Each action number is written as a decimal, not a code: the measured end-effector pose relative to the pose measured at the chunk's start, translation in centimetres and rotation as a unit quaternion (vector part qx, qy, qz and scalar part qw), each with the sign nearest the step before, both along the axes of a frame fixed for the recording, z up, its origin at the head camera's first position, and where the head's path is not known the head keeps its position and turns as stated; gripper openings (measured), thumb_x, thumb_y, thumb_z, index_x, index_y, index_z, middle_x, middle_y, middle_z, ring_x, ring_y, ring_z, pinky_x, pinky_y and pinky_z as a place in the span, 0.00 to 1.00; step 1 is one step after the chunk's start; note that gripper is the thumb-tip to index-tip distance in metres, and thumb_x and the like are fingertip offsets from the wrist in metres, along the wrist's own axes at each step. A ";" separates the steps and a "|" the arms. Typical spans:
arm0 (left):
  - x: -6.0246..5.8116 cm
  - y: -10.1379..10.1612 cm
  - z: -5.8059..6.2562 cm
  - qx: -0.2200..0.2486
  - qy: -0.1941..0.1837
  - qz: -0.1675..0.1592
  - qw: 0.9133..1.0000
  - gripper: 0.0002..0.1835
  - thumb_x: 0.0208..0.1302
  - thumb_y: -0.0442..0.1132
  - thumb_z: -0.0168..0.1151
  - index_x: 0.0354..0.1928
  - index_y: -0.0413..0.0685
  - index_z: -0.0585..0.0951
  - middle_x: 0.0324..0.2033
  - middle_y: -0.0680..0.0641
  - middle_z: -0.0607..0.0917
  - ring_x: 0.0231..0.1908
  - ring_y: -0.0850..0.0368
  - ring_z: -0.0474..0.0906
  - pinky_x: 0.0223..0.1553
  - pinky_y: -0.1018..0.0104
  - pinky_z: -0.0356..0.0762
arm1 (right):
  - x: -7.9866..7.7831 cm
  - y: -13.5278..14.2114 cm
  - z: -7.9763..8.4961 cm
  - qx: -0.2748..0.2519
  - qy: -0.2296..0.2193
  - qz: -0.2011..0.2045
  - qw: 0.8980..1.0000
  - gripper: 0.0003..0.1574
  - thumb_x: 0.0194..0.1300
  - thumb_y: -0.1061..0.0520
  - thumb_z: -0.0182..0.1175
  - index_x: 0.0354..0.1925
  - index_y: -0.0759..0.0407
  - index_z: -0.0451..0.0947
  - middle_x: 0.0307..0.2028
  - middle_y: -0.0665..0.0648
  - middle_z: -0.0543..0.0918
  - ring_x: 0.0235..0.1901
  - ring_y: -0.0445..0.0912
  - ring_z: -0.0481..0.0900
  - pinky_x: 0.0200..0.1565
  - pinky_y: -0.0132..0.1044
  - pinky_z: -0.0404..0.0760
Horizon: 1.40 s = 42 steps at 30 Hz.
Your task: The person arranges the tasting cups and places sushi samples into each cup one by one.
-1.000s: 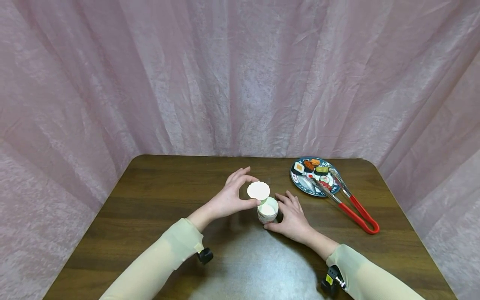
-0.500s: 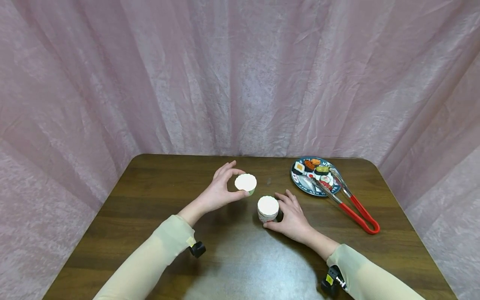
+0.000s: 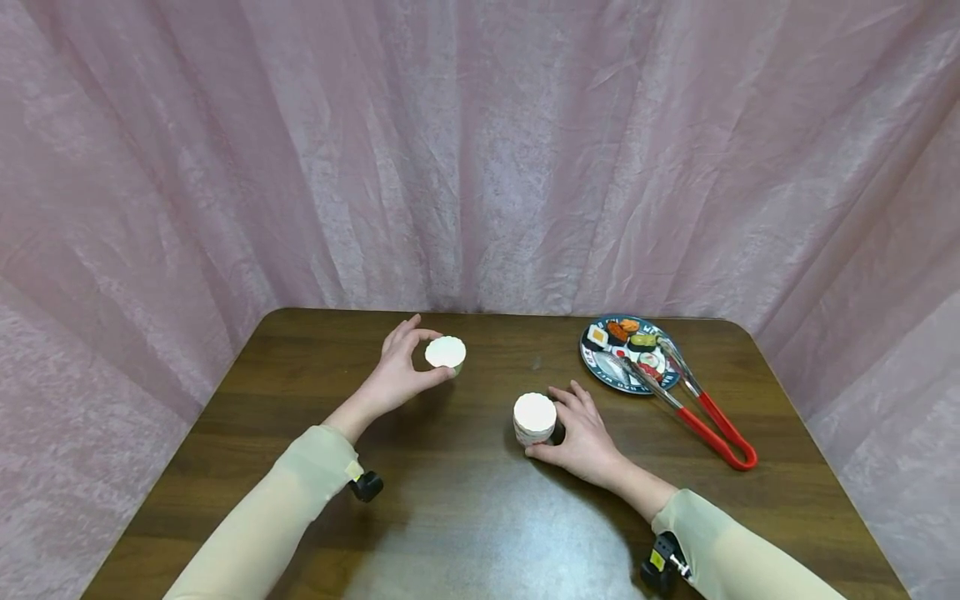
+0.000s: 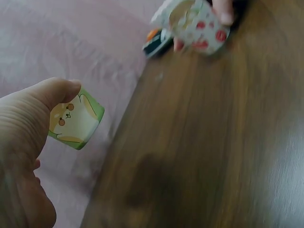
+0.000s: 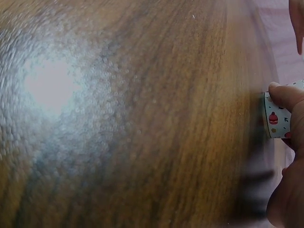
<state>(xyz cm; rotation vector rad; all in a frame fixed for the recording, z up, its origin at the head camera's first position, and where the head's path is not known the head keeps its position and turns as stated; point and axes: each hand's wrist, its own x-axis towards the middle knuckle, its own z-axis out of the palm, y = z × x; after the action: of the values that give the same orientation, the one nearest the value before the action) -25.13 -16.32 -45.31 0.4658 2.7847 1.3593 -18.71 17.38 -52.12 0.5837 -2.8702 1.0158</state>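
Observation:
In the head view my left hand [image 3: 397, 379] pinches a small paper cupcake cup [image 3: 446, 352] between thumb and fingers, raised over the table's back half. Its top is white and scalloped. The left wrist view shows its green side with a cartoon animal face [image 4: 69, 114]. My right hand [image 3: 585, 437] grips a second cupcake cup [image 3: 535, 417], which stands upright near the table's middle, thumb in front and fingers behind. Red cake pictures dot its white wall [image 5: 274, 118] in the right wrist view. The palm side of the right hand hides part of this cup there.
A round blue-rimmed plate [image 3: 592, 365] with several sushi-like pieces [image 3: 641, 341] sits at the back right. Red-handled metal tongs [image 3: 708, 437] lean across it, handle toward the front right. A pink curtain [image 3: 480, 167] hangs behind the wooden table [image 3: 450, 517].
My left hand has lifted the green cupcake cup away from above the other cup and carried it left and back. My right hand has stayed in place on its cup.

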 end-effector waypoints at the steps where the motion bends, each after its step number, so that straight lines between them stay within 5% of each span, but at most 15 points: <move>1: -0.2 -0.5 -0.1 -0.001 -0.002 0.008 1.000 0.32 0.58 0.57 0.76 0.62 0.58 0.75 0.80 0.48 0.47 0.79 0.43 0.31 0.68 0.24 0.43 | 0.0 0.0 0.0 0.000 -0.001 0.000 1.000 0.46 0.47 0.39 0.81 0.60 0.57 0.81 0.71 0.64 0.69 0.77 0.65 0.47 0.72 0.67 0.44; 20: -3.2 -7.5 -3.3 -0.034 -0.031 0.126 0.991 0.40 0.61 0.59 0.73 0.68 0.49 0.69 0.80 0.37 0.41 0.77 0.33 0.27 0.68 0.24 0.30 | -0.1 0.2 0.0 0.005 -0.011 -0.005 1.000 0.47 0.48 0.38 0.81 0.62 0.58 0.80 0.72 0.63 0.68 0.78 0.64 0.45 0.73 0.66 0.42; 30: -4.5 -9.3 -4.3 -0.046 -0.035 0.178 0.982 0.40 0.63 0.56 0.71 0.70 0.44 0.68 0.79 0.32 0.43 0.76 0.29 0.27 0.69 0.27 0.26 | -0.1 0.0 0.0 0.006 -0.009 -0.002 1.000 0.47 0.48 0.39 0.81 0.62 0.58 0.80 0.72 0.64 0.67 0.77 0.64 0.46 0.73 0.66 0.42; 42: -5.1 -10.0 -4.6 -0.053 -0.046 0.201 0.977 0.39 0.63 0.54 0.71 0.70 0.43 0.68 0.78 0.30 0.45 0.75 0.26 0.29 0.69 0.28 0.26 | 0.0 0.0 0.2 0.002 -0.016 -0.003 1.000 0.47 0.48 0.38 0.81 0.62 0.56 0.80 0.73 0.63 0.67 0.78 0.63 0.45 0.72 0.68 0.45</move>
<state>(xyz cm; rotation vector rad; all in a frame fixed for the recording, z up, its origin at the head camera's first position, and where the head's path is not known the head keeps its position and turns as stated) -30.24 -26.30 -49.88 -0.1709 2.9590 1.2338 -18.72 17.36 -51.96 0.5640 -2.9006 1.0281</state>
